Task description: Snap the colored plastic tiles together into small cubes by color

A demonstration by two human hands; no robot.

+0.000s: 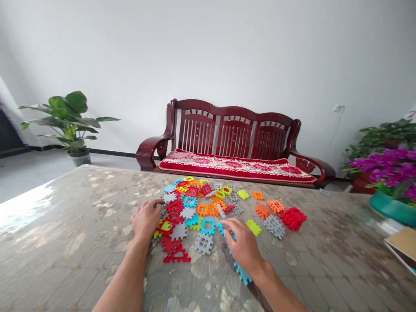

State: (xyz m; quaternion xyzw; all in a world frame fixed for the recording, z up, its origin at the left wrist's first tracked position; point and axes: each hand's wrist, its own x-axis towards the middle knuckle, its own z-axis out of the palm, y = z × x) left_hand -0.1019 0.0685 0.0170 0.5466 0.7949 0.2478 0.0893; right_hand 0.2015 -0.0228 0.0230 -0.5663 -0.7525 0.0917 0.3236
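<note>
A loose heap of toothed plastic building tiles point(174, 209) in red, grey, orange, blue and lime lies on the table. My left hand point(146, 219) rests at the heap's left edge, fingers curled together; whatever its fingertips hold, if anything, is hidden. On the near right side, my right hand point(243, 242) has its thumb and fingers closed at a blue tile point(221, 228), which they partly cover. More blue tiles point(243, 274) show beneath that hand and wrist. Close by lie a blue square frame tile point(208, 226) and a grey window tile point(204, 244).
Right of the heap are a red tile stack point(293, 218), grey tiles point(274, 226) and a lime tile point(253, 227). A flower pot point(386, 209) and a book point(403, 245) occupy the table's right side. Behind the patterned table point(81, 242) stands a wooden bench point(234, 130).
</note>
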